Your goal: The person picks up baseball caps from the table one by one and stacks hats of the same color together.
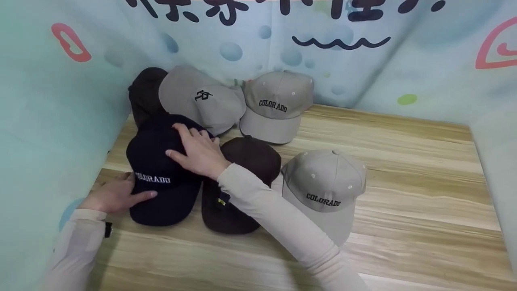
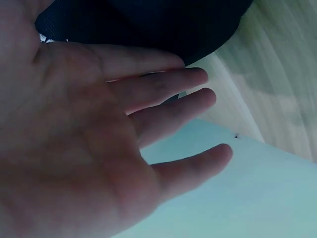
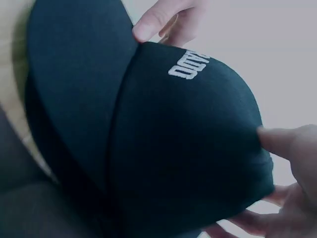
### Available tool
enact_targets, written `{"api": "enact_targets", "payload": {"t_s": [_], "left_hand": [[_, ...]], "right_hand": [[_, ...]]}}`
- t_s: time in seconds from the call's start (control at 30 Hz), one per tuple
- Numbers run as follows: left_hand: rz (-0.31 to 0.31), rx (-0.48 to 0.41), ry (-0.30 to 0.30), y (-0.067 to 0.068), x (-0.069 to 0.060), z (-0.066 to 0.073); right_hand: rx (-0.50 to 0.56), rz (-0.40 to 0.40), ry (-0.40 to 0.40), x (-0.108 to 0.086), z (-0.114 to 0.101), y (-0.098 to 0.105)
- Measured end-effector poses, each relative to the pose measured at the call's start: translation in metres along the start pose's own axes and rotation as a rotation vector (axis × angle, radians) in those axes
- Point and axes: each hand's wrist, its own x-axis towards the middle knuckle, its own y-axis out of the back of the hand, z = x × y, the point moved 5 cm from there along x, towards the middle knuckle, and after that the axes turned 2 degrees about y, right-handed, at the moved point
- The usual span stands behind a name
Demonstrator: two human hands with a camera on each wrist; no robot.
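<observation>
The worktop (image 1: 428, 182) carries six caps. The navy cap (image 1: 157, 141) is the one being handled. Behind it are a grey cap (image 1: 181, 89) and a dark cap (image 1: 146, 93); behind it to the right, a pale cap (image 1: 278, 91); just right of it, a brown cap (image 1: 256, 155), then a second pale cap (image 1: 335, 178). The right hand (image 1: 202, 151) lies spread on its crown, fingers lightly bent. The left hand (image 1: 113, 195) touches its left side, fingers straight, thumb at the brim. Neither clenches it. The step seems to be adjusting it; the next move likely calls for gentle, even contact.
</observation>
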Motion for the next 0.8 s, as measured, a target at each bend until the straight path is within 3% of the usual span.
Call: {"api": "enact_targets", "payload": {"t_s": [0.2, 0.43, 0.57, 0.8], "left_hand": [[-0.045, 0.019, 0.029, -0.001, 0.001, -0.001], [-0.081, -0.036, 0.013, -0.005, 0.004, 0.002], [-0.1, -0.027, 0.019, -0.006, 0.006, 0.003], [-0.087, 0.012, 0.046, -0.006, 0.004, 0.001]], "right_hand": [[-0.086, -0.105, -0.048, -0.009, 0.009, -0.006], [-0.18, -0.054, -0.135, -0.006, 0.018, -0.019], [-0.196, -0.042, -0.136, -0.007, 0.022, -0.017], [-0.165, -0.106, -0.072, -0.014, 0.026, 0.001]]}}
